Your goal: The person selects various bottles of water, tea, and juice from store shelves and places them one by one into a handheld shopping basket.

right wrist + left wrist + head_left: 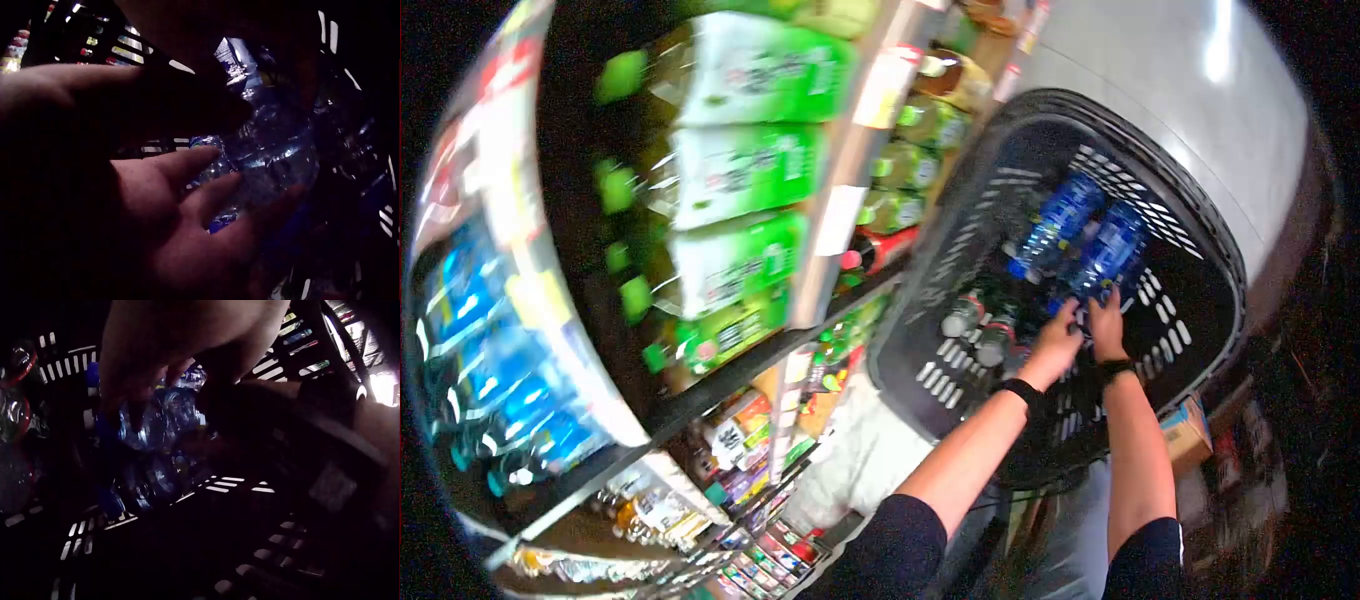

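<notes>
In the head view my left hand (1055, 345) and right hand (1107, 328) reach side by side into a black shopping basket (1235, 300). Both meet the near end of a blue-labelled water bottle (1112, 245) lying on its side. Close up in the left wrist view, the left hand's fingers bend down over the clear bottle (178, 412). Several straight, spread fingers (206, 187) of the right hand lie against the bottle (269, 150) in the right wrist view. Another blue water bottle (1060, 220) lies alongside. Shadow hides much of the fingers' far side.
Two dark bottles with pale ends (965, 315) lie in the basket's left part. Shelves at left hold green-labelled drink packs (750, 165) and blue-labelled bottles (510, 370). A grey floor (1150, 50) runs beyond the basket. A cardboard box (1188, 435) sits beside its near right corner.
</notes>
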Demonstrator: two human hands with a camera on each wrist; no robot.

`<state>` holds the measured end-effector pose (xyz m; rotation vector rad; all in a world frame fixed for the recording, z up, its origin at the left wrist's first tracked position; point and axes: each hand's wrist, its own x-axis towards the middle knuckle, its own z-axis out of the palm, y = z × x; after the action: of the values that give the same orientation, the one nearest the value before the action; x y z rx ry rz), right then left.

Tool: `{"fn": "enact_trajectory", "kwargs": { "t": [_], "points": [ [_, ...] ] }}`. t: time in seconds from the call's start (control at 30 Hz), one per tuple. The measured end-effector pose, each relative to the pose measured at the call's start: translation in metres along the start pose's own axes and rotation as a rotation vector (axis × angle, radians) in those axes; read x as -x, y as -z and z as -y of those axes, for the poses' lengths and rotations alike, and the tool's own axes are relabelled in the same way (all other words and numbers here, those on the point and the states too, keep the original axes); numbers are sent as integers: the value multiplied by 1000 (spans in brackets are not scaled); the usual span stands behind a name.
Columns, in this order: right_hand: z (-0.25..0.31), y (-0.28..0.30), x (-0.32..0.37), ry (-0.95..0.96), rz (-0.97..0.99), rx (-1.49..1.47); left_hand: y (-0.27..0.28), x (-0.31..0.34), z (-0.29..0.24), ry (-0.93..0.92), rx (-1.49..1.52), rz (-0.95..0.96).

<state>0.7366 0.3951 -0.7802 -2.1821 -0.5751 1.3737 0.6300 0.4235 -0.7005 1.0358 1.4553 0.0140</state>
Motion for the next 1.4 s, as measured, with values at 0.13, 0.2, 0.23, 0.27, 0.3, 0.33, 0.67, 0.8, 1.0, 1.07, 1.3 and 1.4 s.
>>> {"fn": "enact_trajectory", "kwargs": {
  "t": [0.13,0.2,0.23,0.27,0.3,0.33,0.67,0.8,1.0,1.07,1.3,1.4],
  "points": [
    [-68,-17,34,-141,272,-146,28,56,7,-133,-110,64],
    [-46,-17,67,-236,322,-290,50,88,6,-111,-89,71],
    [-19,-14,92,-250,332,-317,57,103,11,-99,-54,59],
    [-3,-15,113,-238,313,-395,63,116,20,-55,-47,16],
    [-1,-20,126,-215,315,-375,71,134,32,-130,20,-43],
    [-3,-26,140,-62,334,-266,79,152,40,-104,60,-67],
    [50,-77,325,573,467,685,152,256,178,186,204,-356],
    [25,-97,329,578,253,952,123,256,167,287,772,-220],
    [18,-96,309,334,333,809,107,238,138,364,750,-182],
    [22,-95,305,326,331,794,103,231,132,403,675,-246],
    [41,-88,272,332,278,637,83,190,131,265,-27,-428],
    [59,-71,257,302,290,643,81,179,108,217,60,-397]
  ]
}}
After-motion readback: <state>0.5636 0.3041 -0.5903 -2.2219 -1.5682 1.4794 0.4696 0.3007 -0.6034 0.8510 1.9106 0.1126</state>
